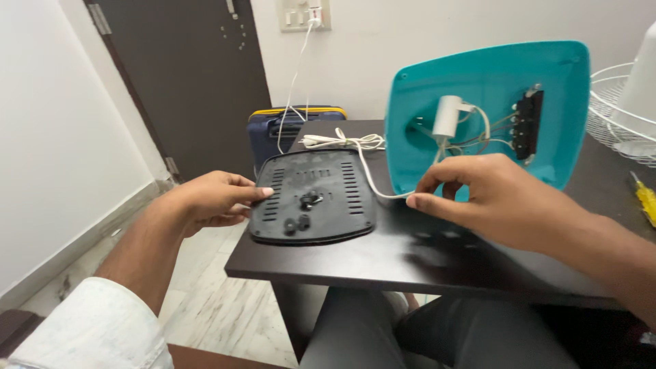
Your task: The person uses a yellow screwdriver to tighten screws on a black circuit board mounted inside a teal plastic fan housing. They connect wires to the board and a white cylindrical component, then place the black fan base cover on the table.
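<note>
Black vented base plate (pixel 313 198): flat at near-left corner of dark surface (pixel 410 256), overhanging slightly; left hand (pixel 215 199) steadies its left edge, grip loosely curled, fingertips touching. Teal housing (pixel 488 102): upright, far right, wiring exposed. White cord (pixel 365 171): apparently pinched in right hand (pixel 488 195), grip closed. Risks: tugged cord straining inner wires or toppling housing; plate sliding off edge. Yellow screwdriver (pixel 644 198): far right.
</note>
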